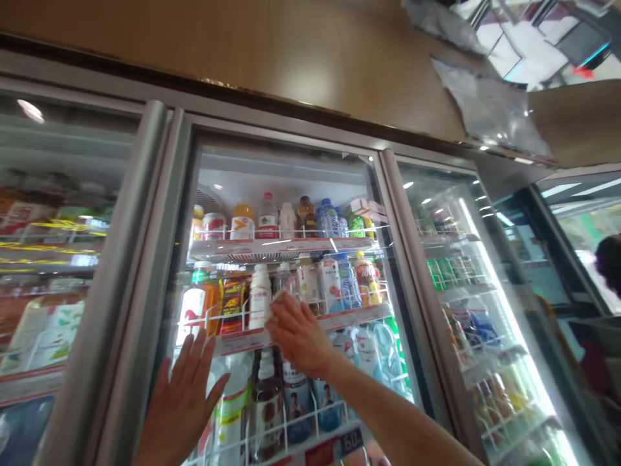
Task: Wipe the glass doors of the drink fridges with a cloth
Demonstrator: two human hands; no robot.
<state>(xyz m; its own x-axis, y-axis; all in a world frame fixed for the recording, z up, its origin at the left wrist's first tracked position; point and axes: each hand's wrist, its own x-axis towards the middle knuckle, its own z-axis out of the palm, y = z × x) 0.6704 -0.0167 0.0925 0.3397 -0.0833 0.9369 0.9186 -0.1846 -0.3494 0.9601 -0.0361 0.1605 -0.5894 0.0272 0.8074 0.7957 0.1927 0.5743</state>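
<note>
I face a glass-door drinks cooler. My left hand lies flat with fingers spread on the glass of the middle door, low near its left frame. My right hand presses against the same glass at the middle shelf, fingers together over something pale that I cannot make out, perhaps a cloth, by a white bottle. Behind the glass stand rows of bottles on white wire shelves.
More cooler doors flank this one: a left door with reflections and a lit right door with more drinks. A wood-look panel runs above. Part of another person shows at the far right edge.
</note>
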